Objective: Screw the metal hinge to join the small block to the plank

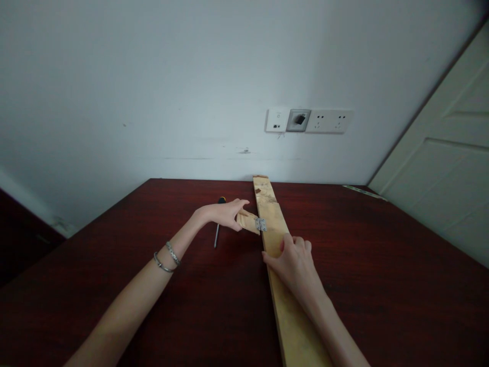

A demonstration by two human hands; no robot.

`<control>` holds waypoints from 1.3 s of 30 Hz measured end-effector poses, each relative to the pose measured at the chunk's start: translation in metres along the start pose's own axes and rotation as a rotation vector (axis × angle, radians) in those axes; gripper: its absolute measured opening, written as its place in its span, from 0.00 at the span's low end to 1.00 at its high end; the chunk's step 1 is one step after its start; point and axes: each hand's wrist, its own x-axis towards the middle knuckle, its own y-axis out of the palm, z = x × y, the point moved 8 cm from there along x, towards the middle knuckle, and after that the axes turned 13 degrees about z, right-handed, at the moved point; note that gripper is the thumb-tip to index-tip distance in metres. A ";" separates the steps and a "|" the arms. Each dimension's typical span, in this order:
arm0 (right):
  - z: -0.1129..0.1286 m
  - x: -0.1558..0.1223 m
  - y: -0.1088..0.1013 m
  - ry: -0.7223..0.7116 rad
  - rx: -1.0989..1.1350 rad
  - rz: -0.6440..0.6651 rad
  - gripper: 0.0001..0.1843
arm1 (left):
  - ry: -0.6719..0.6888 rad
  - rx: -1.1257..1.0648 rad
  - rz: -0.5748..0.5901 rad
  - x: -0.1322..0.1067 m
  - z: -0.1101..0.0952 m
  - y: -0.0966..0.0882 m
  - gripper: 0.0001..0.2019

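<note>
A long wooden board (301,336) lies on the table, running from near me toward the wall. A small metal hinge (261,225) joins its left edge to a short wooden piece (249,223) that sticks out to the left. My left hand (228,214) grips the free end of the short piece, with thumb and fingers on opposite sides of it. My right hand (296,260) is clasped across the board just nearer than the hinge, thumb at the left edge and fingers at the right. A screwdriver (216,237) lies partly hidden behind my left hand, its dark-and-yellow handle toward the wall.
The dark red-brown table (382,255) meets a white wall (171,92) at its far edge. Wall sockets (328,121) sit above it, right of the board. A pale panelled door (446,148) stands at the right, near a thin strip (364,192) on the table's far right edge.
</note>
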 end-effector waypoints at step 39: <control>-0.001 0.000 0.001 -0.034 0.027 -0.047 0.19 | -0.091 -0.058 0.187 0.015 0.009 0.035 0.34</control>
